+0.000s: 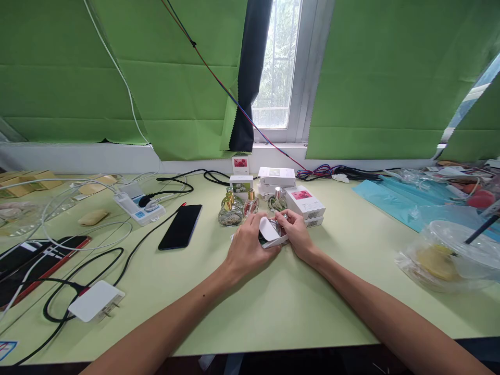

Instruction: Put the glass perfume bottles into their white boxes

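Around a small white box (pixel 269 229) with its flap raised, my left hand (pixel 247 244) is closed, holding it just above the table. My right hand (pixel 296 232) is at the box's right side, its fingers pinched on a clear glass bottle (pixel 275 227) that is partly hidden by the flap. Just behind my left hand stand several gold-capped glass bottles (pixel 230 214). Another bottle with a silver cap (pixel 277 200) stands behind the box. White boxes with a red picture (pixel 302 196) are stacked beyond my right hand.
A black phone (pixel 180 227) lies left of the bottles. Farther left are a power strip (pixel 139 207), tangled cables and a white charger (pixel 97 301). On the right are a lidded plastic cup (pixel 461 250) and blue plastic sheeting (pixel 394 203). Green curtains hang behind the table.
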### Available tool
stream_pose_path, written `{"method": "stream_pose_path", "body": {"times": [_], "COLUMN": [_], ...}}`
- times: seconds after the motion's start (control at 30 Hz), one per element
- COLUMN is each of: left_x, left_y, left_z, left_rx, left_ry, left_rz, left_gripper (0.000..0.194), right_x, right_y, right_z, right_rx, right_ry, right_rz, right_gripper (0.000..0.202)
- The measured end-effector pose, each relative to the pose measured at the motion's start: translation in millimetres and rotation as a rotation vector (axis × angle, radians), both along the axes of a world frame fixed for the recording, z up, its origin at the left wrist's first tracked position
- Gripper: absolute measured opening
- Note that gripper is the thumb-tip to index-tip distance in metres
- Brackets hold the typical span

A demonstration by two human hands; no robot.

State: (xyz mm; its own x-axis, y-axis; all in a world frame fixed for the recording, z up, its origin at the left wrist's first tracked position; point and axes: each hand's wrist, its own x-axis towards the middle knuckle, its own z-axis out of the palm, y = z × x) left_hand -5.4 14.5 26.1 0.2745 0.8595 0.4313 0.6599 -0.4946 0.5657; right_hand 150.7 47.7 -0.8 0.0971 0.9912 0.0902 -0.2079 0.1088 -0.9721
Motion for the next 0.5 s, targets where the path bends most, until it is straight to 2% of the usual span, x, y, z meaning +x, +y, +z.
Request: {"method": "stream_pose_path", "body": {"times": [0.5], "left_x": [0.5], "left_y": [-1.7], "left_z": [-0.9], "left_rx": [0.007], "left_ry": [-0.004], "left_rz": [0.025], "left_gripper": [0.06], "right_x": [-1.5], "right_y": [-2.0], "right_z": [2.9], "right_rx": [-0.008], "right_ry": [0.027], "right_rz": [0.037], "right_gripper": [0.051]}}
